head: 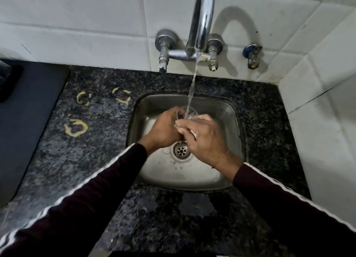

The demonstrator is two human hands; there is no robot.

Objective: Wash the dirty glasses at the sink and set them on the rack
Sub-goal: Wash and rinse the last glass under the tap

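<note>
A clear ribbed glass [189,112] is held over the steel sink [227,110], tilted with its mouth under the running water. My left hand [163,128] grips the glass from the left. My right hand [202,137] wraps round it from the right, fingers curled over its side. Most of the glass is hidden behind both hands. Water falls from the chrome tap [202,17] straight into the glass.
The drain [181,150] lies just below my hands. Yellow ring stains [76,128] mark the dark granite counter [86,160] to the left. A dark mat [28,110] lies at the far left. White tiled walls close the back and right side.
</note>
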